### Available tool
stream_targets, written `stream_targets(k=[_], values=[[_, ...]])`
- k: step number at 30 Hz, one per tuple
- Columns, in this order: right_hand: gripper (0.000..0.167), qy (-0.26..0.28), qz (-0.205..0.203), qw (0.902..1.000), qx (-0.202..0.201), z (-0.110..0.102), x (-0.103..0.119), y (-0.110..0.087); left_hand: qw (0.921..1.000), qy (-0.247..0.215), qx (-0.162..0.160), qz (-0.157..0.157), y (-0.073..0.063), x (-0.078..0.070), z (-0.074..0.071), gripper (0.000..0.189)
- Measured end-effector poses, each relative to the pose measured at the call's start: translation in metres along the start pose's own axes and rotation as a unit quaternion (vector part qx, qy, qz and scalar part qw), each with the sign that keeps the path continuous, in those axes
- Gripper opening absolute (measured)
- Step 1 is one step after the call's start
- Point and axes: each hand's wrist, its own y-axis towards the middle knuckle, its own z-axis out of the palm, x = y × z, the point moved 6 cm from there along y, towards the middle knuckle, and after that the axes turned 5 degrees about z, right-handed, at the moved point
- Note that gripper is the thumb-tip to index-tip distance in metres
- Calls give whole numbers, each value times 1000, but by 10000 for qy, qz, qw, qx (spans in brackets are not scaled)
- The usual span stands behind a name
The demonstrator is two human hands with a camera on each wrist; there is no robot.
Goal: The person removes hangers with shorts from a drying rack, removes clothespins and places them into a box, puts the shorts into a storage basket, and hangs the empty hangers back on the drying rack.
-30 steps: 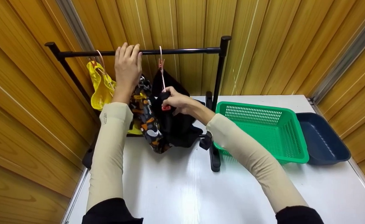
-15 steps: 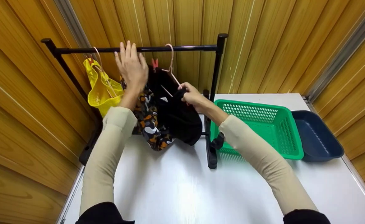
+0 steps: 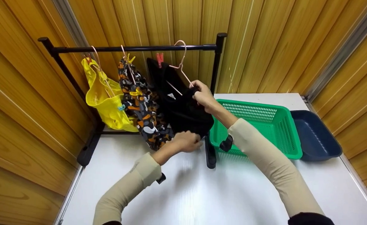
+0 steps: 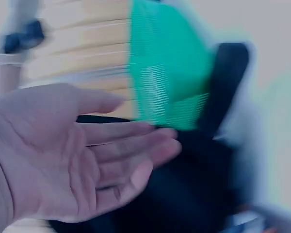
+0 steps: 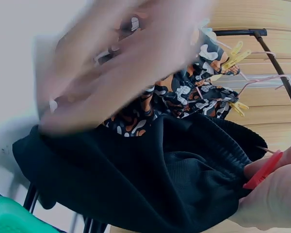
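Observation:
My right hand (image 3: pixel 204 96) pinches the near corner of the waistband of a black elastic-waisted garment (image 3: pixel 183 115). A red clothespin (image 5: pixel 264 171) sits between the fingers there. The garment hangs on a pink hanger (image 3: pixel 183 59) hooked over the rack's bar, its far corner held by another red clothespin (image 3: pixel 160 59). My left hand (image 3: pixel 186 141), blurred, is low at the garment's bottom edge. In the left wrist view its palm shows bare and its fingers bend loosely in front of the black cloth (image 4: pixel 184 179).
A camouflage-patterned garment (image 3: pixel 146 109) and a yellow one (image 3: pixel 108 109) hang left on the black rack (image 3: pixel 108 49). Right of the rack stand a green basket (image 3: pixel 291 131) and a dark blue basin (image 3: pixel 332 140) on the white table (image 3: pixel 183 200). Wood-patterned walls enclose the back and sides.
My left hand has left the rack's bar and come down to the black garment's bottom edge. My right hand has drawn the garment and hanger rightward, away from the camouflage-patterned garment.

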Motion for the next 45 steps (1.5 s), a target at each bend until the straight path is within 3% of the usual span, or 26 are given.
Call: stream_targets(k=[1,2,3,4,5,7,10,11,12,14,15,16,17,19,21,23,25,28,30,35,37,40,42,45], values=[[40,29,-7,10000,-46,-1,1,-1,9969,-769,148,-3,7,6,12,37],[40,68,14,9999,-82,-3,1,-2,9855,-1686,199,-46,15,13,24,41],[40,126,49,9999,-105,-4,1,-3,9624,-2710,195,-85,23,20,34,45],[40,192,89,9997,-114,-4,0,-3,9248,-3797,178,-116,31,26,43,49],[40,253,121,9995,-111,-5,-1,-4,8759,-4820,102,-199,38,31,50,51],[41,372,173,9991,-78,-6,-3,-6,7591,-6494,-173,-417,49,40,63,52],[40,489,169,9986,-114,-9,-6,-6,6013,-7935,-885,-319,61,47,69,43],[39,498,143,9986,-141,-10,-7,-6,5567,-8224,-1156,-210,63,49,68,40],[39,507,119,9985,-184,-12,-8,-6,5175,-8446,-1373,-53,64,51,67,39],[38,519,69,9982,-275,-16,-10,-6,4563,-8730,-1693,324,67,53,61,44],[37,518,38,9982,-311,-17,-12,-6,4295,-8837,-1792,511,69,54,57,48],[37,530,6,9981,-326,-18,-12,-6,4099,-8900,-1879,682,69,56,51,54],[37,550,-14,9979,-343,-19,-13,-5,3984,-8920,-1973,811,70,58,46,60],[37,610,-50,9974,-379,-20,-15,-3,3888,-8897,-2209,921,73,65,36,71],[37,654,-133,9969,-421,-19,-16,-2,3885,-8835,-2478,847,78,73,27,76],[37,680,-231,9963,-476,-19,-17,0,3947,-8753,-2713,667,82,81,21,75],[38,677,-340,9958,-504,-18,-17,1,3893,-8724,-2928,407,86,89,16,73],[38,656,-443,9956,-500,-19,-20,1,3618,-8782,-3124,178,89,97,12,70],[37,612,-472,9960,-447,-21,-22,0,3347,-8855,-3218,153,89,102,11,68],[37,236,-654,9973,-240,-31,-24,-7,2779,-9019,-3301,218,91,113,7,70],[35,-83,-745,9971,-147,-39,-21,-11,2624,-9054,-3331,194,92,116,4,75],[36,-604,-813,9949,-2,-52,-18,-17,2518,-8991,-3576,184,93,120,-6,78],[38,-941,-832,9921,58,-61,-15,-22,2542,-8862,-3865,258,92,121,-16,78],[39,-1296,-869,9876,195,-74,-11,-27,2493,-8668,-4295,457,89,119,-29,78]])
